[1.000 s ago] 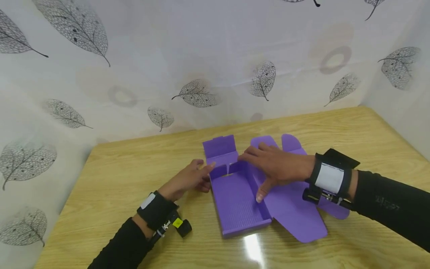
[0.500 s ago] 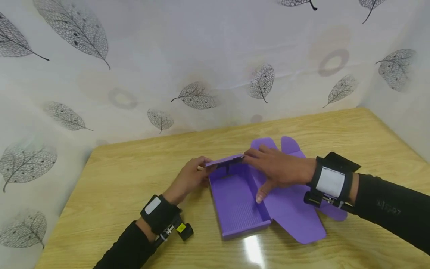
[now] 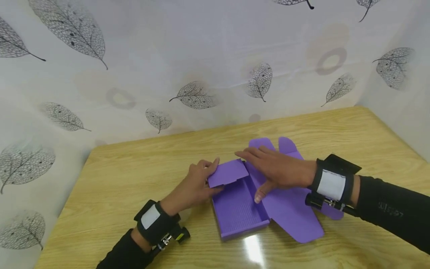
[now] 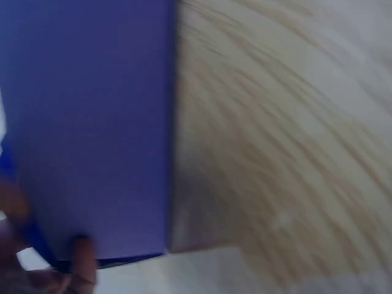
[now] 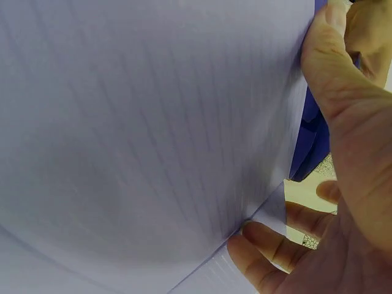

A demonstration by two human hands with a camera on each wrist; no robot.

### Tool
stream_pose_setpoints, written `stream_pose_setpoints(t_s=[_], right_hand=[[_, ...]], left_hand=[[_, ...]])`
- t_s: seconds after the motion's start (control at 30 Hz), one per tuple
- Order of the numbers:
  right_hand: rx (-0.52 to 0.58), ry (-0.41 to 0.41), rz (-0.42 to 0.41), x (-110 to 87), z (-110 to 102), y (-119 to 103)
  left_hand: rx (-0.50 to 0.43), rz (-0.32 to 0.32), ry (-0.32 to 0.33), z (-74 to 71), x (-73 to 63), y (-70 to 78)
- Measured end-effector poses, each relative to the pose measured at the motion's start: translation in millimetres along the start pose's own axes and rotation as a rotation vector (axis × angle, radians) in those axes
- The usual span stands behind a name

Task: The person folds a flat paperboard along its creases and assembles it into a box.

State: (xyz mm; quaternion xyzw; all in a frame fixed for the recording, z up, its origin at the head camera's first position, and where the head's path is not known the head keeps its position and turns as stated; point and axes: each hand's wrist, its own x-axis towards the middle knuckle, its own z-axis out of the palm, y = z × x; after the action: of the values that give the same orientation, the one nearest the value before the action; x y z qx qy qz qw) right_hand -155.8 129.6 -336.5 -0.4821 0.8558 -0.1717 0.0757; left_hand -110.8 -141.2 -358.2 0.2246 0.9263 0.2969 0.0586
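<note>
Left hand (image 3: 195, 185) pinches the end flap (image 3: 229, 172) of the purple box (image 3: 236, 209) on table (image 3: 134, 168); right hand (image 3: 279, 169), fingers spread and gripping nothing, rests along the lid (image 3: 293, 215).

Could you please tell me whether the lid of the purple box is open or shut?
Open: the lid lies folded out to the right of the purple box, whose inside partly shows.

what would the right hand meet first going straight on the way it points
Probably the left hand, gripping the small purple flap; depth is unclear, so the right hand might miss it.
</note>
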Motion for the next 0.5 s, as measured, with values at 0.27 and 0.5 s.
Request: stream_pose_setpoints(t_s=[0.27,0.5], right_hand=[[-0.033,-0.033,0.015,-2.3,-2,-2],[-0.058,-0.024,-0.013,-1.8,-1,-2]], left_hand=[[0.017,-0.072,-0.008,-2.3,0.6,5.9],[0.129,-0.088,0.128,6.6,12.3,3.8]])
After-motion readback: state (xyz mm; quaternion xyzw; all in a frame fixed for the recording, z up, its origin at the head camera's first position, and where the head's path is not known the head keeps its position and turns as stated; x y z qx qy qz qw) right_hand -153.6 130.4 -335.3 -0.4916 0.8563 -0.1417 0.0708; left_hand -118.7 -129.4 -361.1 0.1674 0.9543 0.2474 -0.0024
